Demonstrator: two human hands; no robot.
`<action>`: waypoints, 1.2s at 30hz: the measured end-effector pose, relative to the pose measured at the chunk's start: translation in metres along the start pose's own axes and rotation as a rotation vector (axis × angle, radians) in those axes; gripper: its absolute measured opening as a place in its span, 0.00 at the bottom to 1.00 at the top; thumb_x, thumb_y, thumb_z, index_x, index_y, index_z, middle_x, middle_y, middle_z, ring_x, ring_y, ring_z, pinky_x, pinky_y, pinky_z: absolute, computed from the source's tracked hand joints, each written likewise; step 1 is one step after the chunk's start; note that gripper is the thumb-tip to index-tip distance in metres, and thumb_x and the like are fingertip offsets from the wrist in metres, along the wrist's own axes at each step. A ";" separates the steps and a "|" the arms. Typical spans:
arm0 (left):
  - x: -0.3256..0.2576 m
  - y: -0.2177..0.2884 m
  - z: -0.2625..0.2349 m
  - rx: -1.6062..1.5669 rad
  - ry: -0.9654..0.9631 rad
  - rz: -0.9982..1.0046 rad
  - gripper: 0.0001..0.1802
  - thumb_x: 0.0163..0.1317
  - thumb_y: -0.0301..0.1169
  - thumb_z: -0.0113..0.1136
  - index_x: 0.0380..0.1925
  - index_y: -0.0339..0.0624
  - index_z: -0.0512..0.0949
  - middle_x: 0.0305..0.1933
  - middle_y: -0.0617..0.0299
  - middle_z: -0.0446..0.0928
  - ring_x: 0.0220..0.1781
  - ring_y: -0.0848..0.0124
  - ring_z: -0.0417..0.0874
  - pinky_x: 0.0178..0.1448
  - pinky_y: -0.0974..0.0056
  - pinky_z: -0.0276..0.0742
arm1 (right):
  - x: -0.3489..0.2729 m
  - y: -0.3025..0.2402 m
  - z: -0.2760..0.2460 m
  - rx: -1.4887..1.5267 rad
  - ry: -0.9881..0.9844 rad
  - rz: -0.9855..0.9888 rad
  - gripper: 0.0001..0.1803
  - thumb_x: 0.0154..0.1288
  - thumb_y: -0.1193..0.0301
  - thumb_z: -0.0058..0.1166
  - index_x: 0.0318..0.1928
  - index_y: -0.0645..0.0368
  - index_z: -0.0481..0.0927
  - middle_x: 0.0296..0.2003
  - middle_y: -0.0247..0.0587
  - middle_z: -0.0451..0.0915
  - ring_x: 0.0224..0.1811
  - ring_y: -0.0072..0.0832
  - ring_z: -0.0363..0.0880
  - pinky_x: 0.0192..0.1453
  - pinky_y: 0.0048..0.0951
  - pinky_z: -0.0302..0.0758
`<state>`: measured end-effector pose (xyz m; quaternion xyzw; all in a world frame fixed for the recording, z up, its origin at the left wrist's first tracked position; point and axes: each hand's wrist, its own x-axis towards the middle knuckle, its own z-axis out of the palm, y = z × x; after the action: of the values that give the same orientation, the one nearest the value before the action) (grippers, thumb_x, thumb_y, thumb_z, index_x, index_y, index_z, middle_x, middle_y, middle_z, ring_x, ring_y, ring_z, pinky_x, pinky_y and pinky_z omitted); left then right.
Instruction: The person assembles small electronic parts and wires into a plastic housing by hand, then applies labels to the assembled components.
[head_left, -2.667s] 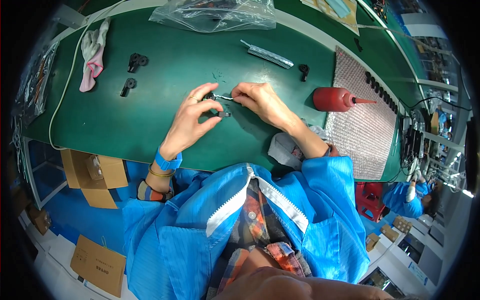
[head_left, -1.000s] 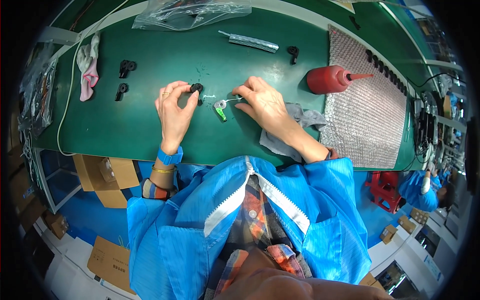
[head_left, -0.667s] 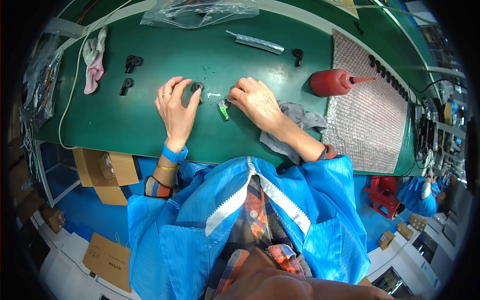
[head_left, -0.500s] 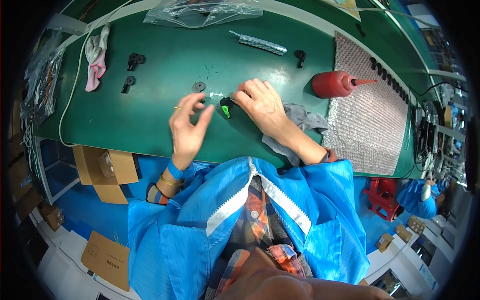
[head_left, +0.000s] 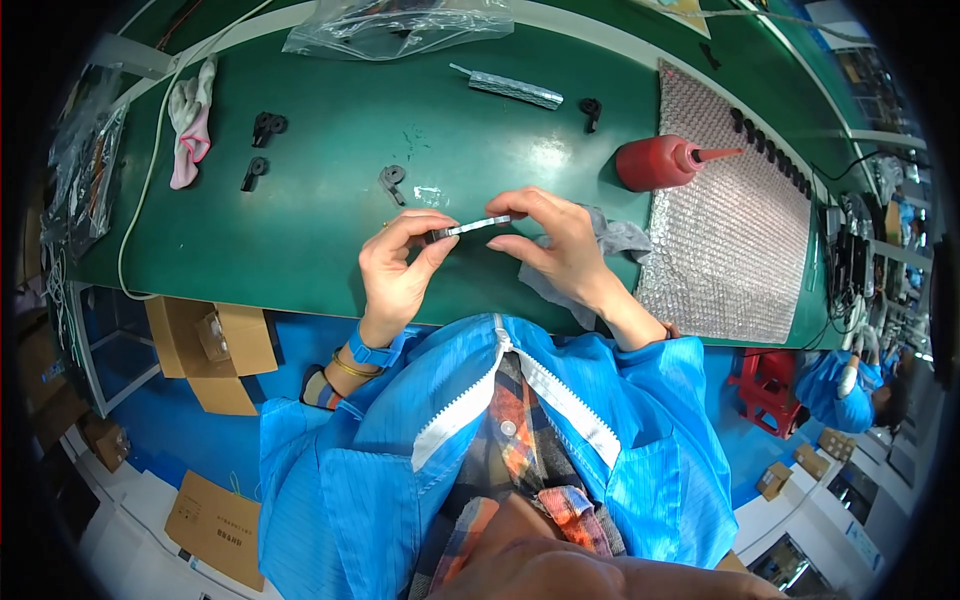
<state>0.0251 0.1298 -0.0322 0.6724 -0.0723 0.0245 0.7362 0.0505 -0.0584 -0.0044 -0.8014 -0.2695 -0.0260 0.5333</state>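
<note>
Both hands hold a thin silvery strip (head_left: pixel 470 227) level above the near edge of the green table (head_left: pixel 320 200). My left hand (head_left: pixel 400 270) pinches its left end, where a small dark part sits. My right hand (head_left: pixel 555 240) pinches its right end between thumb and fingers. A small black part (head_left: pixel 392 180) and a scrap of clear film (head_left: pixel 428 195) lie on the mat just beyond the hands. A grey cloth (head_left: pixel 610 245) lies under my right hand.
A red squeeze bottle (head_left: pixel 660 163) lies beside a bubble-wrap sheet (head_left: pixel 730 230) with black parts along its far edge. A long silvery strip (head_left: pixel 510 87), clear bag (head_left: pixel 400 25), gloves (head_left: pixel 188 120) and black parts (head_left: pixel 262 128) sit farther back. Cardboard boxes (head_left: pixel 215 350) stand under the table.
My hands left the mat and came together nearer to me. The left let go of a black part, now lying on the mat, and both now hold the silvery strip.
</note>
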 end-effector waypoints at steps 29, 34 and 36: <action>0.006 0.024 0.003 -0.021 -0.178 -0.237 0.11 0.47 0.15 0.60 0.33 0.34 0.77 0.34 0.59 0.78 0.36 0.72 0.76 0.42 0.71 0.72 | -0.017 -0.009 -0.018 0.134 0.048 0.185 0.08 0.51 0.78 0.58 0.35 0.62 0.78 0.25 0.34 0.78 0.23 0.21 0.71 0.27 0.18 0.67; 0.010 0.026 0.009 0.144 -0.208 0.097 0.10 0.45 0.15 0.60 0.31 0.34 0.78 0.33 0.58 0.77 0.38 0.69 0.75 0.42 0.69 0.71 | -0.028 -0.014 -0.023 0.126 0.045 0.184 0.09 0.50 0.77 0.60 0.34 0.63 0.79 0.25 0.35 0.79 0.23 0.20 0.72 0.27 0.16 0.66; 0.011 0.028 0.011 0.227 -0.215 0.264 0.10 0.44 0.15 0.60 0.30 0.33 0.78 0.33 0.57 0.77 0.38 0.68 0.74 0.42 0.68 0.70 | -0.032 -0.015 -0.024 0.132 0.039 0.196 0.09 0.50 0.77 0.60 0.34 0.63 0.79 0.25 0.34 0.79 0.22 0.20 0.71 0.27 0.16 0.66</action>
<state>0.0317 0.1208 -0.0022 0.7345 -0.2347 0.0571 0.6342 0.0224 -0.0879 0.0087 -0.7863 -0.1806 0.0285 0.5901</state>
